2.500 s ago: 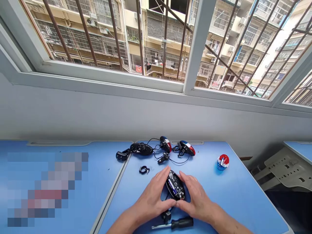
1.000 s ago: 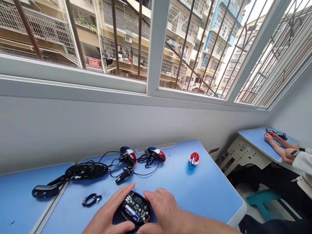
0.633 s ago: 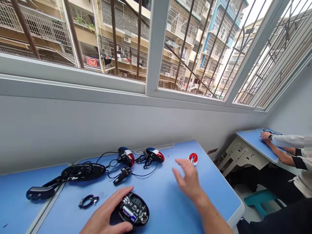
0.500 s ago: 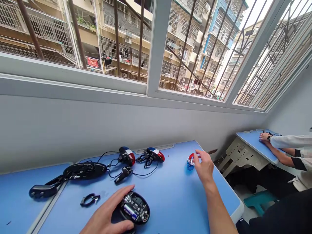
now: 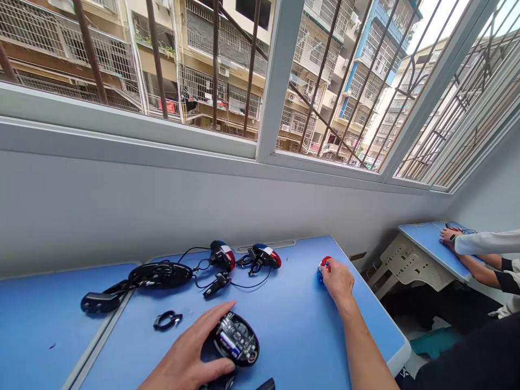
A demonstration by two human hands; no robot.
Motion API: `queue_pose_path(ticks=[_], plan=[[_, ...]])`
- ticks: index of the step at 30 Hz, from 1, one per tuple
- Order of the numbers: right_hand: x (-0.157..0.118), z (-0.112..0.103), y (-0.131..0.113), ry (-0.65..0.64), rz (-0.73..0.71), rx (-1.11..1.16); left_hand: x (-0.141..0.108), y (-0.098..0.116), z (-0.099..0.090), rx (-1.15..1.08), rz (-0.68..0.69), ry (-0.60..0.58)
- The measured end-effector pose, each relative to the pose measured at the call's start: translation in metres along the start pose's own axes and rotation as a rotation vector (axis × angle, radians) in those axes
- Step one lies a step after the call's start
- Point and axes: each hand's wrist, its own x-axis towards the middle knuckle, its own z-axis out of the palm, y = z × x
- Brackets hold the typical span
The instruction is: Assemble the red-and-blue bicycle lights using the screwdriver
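The left hand [image 5: 182,346] lay cupped against an open black casing [image 5: 236,338] showing its circuit board, near the front of the blue surface [image 5: 284,336] — the right hand [image 5: 338,281] curled, fingers clamped on a small red-and-blue dome [image 5: 324,270] near the far edge.

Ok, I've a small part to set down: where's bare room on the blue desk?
The widest bare patch of the blue desk lies between the open black oval casing under the left hand and the right hand on a red-and-blue dome. The back edge is crowded with domed red-white-blue casings and thin black cables.
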Motion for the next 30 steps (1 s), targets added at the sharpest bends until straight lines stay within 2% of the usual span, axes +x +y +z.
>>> queue_pose_path(ticks=[11, 20, 30], plan=[[0.0018, 0.0025, 0.0006, -0.053, 0.028, 0.01, 0.0001, -0.0015, 0.0011, -0.059, -0.022, -0.069], [0.0004, 0.0033, 0.0018, -0.077, -0.066, 0.028, -0.0013, -0.0069, 0.0041, -0.079, -0.029, -0.077], [-0.0003, 0.0085, 0.0018, -0.094, -0.113, 0.076, -0.0001, -0.0081, 0.0027, -0.092, -0.045, -0.137]])
